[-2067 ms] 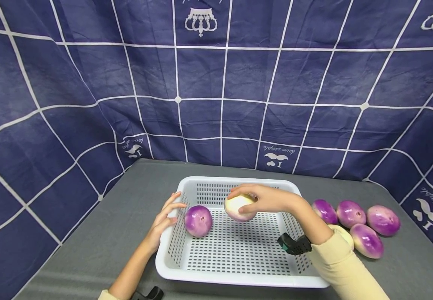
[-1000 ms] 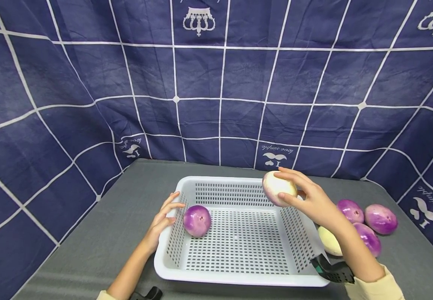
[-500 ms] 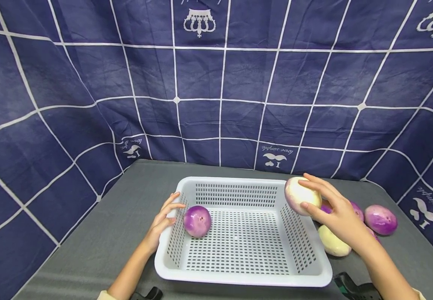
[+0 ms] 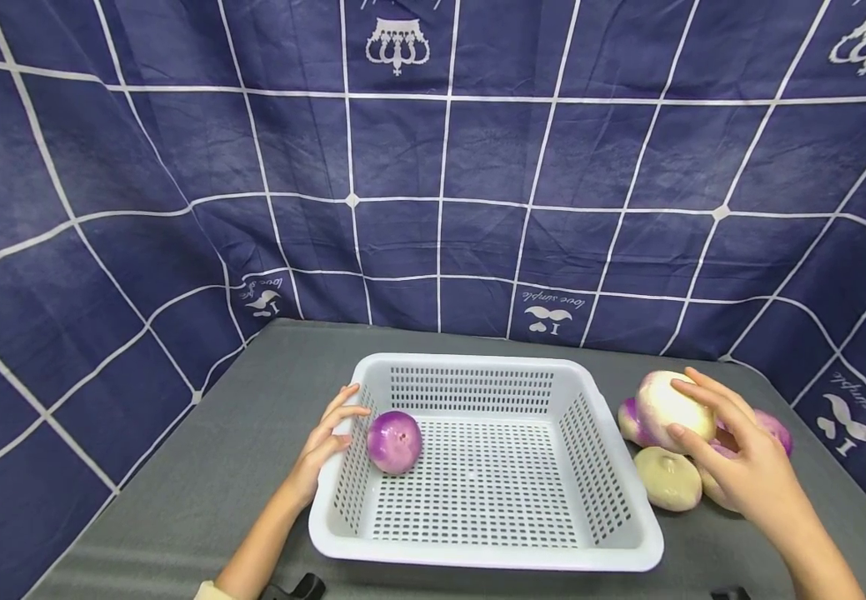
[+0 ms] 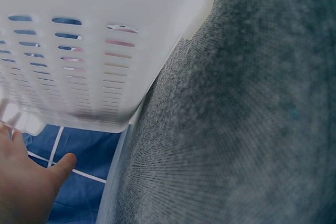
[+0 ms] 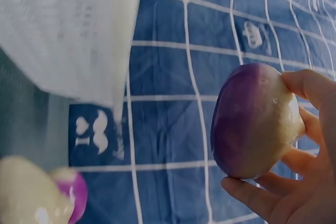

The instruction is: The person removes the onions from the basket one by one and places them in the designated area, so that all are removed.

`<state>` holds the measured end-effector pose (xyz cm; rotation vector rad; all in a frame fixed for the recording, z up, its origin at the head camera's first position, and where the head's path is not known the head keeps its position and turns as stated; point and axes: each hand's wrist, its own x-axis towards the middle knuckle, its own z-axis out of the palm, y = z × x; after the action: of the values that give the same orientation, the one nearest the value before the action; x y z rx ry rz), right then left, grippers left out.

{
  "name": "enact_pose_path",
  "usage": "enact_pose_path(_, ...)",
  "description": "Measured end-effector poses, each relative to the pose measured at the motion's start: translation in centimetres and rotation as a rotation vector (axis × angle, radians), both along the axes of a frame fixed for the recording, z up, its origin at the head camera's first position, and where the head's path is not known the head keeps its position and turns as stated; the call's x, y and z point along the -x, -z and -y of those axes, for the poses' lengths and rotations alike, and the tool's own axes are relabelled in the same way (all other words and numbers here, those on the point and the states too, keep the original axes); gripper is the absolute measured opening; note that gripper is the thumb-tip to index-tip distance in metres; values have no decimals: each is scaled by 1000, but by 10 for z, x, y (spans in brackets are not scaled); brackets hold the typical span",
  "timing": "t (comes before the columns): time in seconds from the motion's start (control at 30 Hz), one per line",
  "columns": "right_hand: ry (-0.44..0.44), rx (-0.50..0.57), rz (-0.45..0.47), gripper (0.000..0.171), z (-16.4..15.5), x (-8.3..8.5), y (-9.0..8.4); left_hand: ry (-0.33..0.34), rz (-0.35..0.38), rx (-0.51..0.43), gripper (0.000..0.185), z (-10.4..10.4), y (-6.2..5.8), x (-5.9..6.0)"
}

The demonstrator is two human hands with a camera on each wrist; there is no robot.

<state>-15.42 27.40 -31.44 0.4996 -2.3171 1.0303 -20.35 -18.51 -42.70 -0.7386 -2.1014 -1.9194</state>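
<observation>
My right hand [image 4: 748,450] holds a purple-and-white turnip [image 4: 674,410], pale side toward the head camera, over the turnips right of the basket. In the right wrist view, my fingers and thumb grip the sides of this turnip [image 6: 254,121], and its purple half shows. Touching the left rim of the white plastic basket [image 4: 485,560] is my left hand [image 4: 322,446], its fingers extended over the edge. The left wrist view has the thumb of that left hand [image 5: 31,177] standing apart from the basket wall. One purple turnip [image 4: 395,442] lies inside the basket, near its left wall.
Several turnips lie on the grey cloth right of the basket, among them a pale one [image 4: 668,479] and a purple one [image 4: 775,429]; the right hand partly hides them. A blue curtain with white lines [image 4: 478,167] hangs behind the grey table surface [image 4: 207,467].
My right hand has lifted the turnip out of the basket, carried it right past the rim and lowered it toward the other turnips. The left hand has stayed at the rim.
</observation>
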Motion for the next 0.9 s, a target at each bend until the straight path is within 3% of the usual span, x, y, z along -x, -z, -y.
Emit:
enact_pose_path(0.23, 172, -14, -13, 50, -27, -9, 13, 3, 9, 2, 39, 0, -1, -1)
enact_pose_path(0.57, 301, -40, 1, 50, -66, -5, 25, -1, -9, -3, 38, -1, 0, 0)
enact_pose_path(0.9, 459, -110, 177, 52, -112, 4, 57, -4, -19, 0, 38, -1, 1, 1)
